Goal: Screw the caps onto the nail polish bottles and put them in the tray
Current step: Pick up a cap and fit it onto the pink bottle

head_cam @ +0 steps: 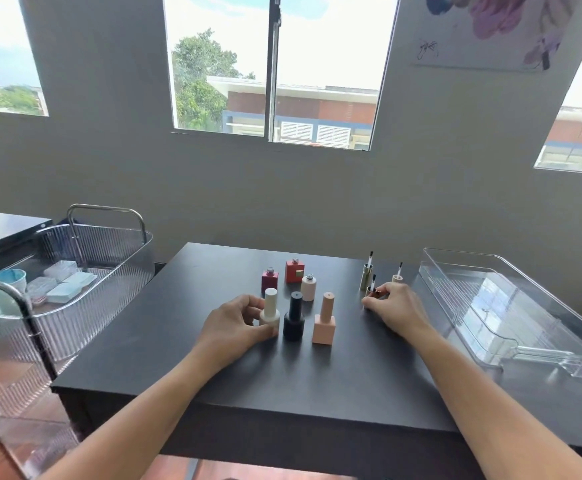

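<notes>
Both forearms reach in from 6 o'clock over the dark desk (334,386). Left hand (235,322): fingers (265,332) clamped around the base of the cream bottle (270,311), which stands upright with its cap on. At 3 o'clock of it, just beside, stands the black bottle (293,317), capped; further toward 3 o'clock stands the pink bottle (324,320), capped.

Right hand (396,311): fingers closed on a dark cap (371,291) standing brush-up on the desk.

At 12 o'clock of the capped row stand three open bottles: maroon bottle (270,280), red bottle (294,270), and white bottle (308,287). At 12 o'clock of the right hand stand a gold cap (366,275) and a beige cap (397,277), both brush-up.

Tray (455,271): clear, on the desk at 3 o'clock of the right hand, apart from all bottles.

Cart (109,258): clear, ribbed, at 9 o'clock beside the desk.
</notes>
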Action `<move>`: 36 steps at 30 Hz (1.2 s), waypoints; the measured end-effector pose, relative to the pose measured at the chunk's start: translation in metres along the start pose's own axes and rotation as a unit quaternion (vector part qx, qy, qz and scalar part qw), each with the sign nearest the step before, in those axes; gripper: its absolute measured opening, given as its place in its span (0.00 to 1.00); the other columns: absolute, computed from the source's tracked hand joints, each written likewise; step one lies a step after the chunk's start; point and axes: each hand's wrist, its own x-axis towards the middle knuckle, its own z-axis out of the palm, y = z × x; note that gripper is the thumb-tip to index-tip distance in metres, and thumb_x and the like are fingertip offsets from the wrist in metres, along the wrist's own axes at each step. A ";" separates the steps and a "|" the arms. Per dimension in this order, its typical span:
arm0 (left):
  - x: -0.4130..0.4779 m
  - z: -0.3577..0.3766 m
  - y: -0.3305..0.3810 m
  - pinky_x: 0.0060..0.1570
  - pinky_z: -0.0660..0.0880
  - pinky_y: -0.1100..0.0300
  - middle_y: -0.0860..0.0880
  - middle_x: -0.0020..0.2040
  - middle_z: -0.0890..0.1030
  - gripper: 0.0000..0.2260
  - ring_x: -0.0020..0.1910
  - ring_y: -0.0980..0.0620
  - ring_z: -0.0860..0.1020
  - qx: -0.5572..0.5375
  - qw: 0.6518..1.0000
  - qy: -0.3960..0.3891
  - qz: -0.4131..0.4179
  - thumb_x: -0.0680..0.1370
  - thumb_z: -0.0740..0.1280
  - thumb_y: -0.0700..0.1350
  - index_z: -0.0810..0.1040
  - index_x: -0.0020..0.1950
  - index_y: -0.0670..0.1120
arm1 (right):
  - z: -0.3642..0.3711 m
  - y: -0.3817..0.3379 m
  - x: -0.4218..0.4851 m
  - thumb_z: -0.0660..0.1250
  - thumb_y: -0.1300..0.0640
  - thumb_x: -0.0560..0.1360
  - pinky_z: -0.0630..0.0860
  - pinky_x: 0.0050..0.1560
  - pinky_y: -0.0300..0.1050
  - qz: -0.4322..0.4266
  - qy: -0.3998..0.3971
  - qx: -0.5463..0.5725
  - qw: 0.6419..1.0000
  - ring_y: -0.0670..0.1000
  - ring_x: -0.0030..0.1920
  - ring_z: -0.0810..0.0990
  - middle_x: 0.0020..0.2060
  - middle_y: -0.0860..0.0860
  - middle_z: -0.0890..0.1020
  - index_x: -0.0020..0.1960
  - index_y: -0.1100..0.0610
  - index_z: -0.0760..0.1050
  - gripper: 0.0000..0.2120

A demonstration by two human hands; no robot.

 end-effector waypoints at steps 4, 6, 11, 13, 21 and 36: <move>0.001 -0.002 0.000 0.52 0.77 0.55 0.57 0.43 0.84 0.16 0.44 0.54 0.81 0.001 1.000 -0.016 -0.006 0.67 0.79 0.53 0.82 0.51 0.54 | -0.001 -0.002 -0.006 0.72 0.52 0.69 0.71 0.42 0.43 -0.001 0.004 0.028 1.000 0.53 0.43 0.80 0.37 0.49 0.82 0.43 0.55 0.81 0.08; 0.001 -0.005 0.000 0.55 0.77 0.54 0.55 0.46 0.85 0.18 0.45 0.54 0.81 -0.011 0.999 -0.041 -0.015 0.66 0.80 0.51 0.82 0.53 0.53 | -0.001 -0.001 -0.011 0.72 0.52 0.68 0.76 0.43 0.45 -0.001 0.008 0.056 0.998 0.53 0.41 0.82 0.35 0.48 0.84 0.42 0.54 0.79 0.06; 0.001 -0.018 0.002 0.58 0.77 0.57 0.55 0.50 0.86 0.23 0.51 0.54 0.83 -0.062 0.991 -0.115 -0.019 0.62 0.72 0.52 0.82 0.57 0.54 | -0.004 0.001 -0.025 0.74 0.56 0.68 0.76 0.25 0.44 -0.001 0.002 0.177 0.984 0.51 0.30 0.84 0.29 0.51 0.85 0.40 0.54 0.76 0.07; 0.008 -0.024 0.000 0.51 0.76 0.61 0.56 0.52 0.86 0.19 0.50 0.56 0.82 -0.084 0.990 -0.106 -0.031 0.68 0.68 0.46 0.82 0.57 0.56 | -0.006 0.000 -0.031 0.75 0.56 0.69 0.73 0.24 0.41 -0.009 -0.006 0.228 0.974 0.53 0.30 0.84 0.34 0.53 0.86 0.41 0.55 0.77 0.07; 0.072 -0.014 -0.016 0.49 0.76 0.59 0.49 0.53 0.81 0.15 0.51 0.49 0.79 -0.054 0.997 0.028 -0.037 0.75 0.71 0.43 0.78 0.61 0.53 | -0.008 -0.018 -0.060 0.71 0.57 0.75 0.74 0.28 0.44 -0.057 -0.010 0.304 0.951 0.47 0.30 0.80 0.35 0.53 0.85 0.46 0.52 0.80 0.01; 0.106 0.014 -0.017 0.54 0.74 0.54 0.55 0.46 0.82 0.10 0.53 0.50 0.78 0.056 0.996 0.066 -0.029 0.68 0.77 0.51 0.79 0.45 0.56 | -0.013 -0.021 -0.081 0.68 0.60 0.77 0.77 0.27 0.40 -0.066 -0.029 0.345 0.936 0.50 0.35 0.85 0.37 0.52 0.86 0.49 0.53 0.80 0.03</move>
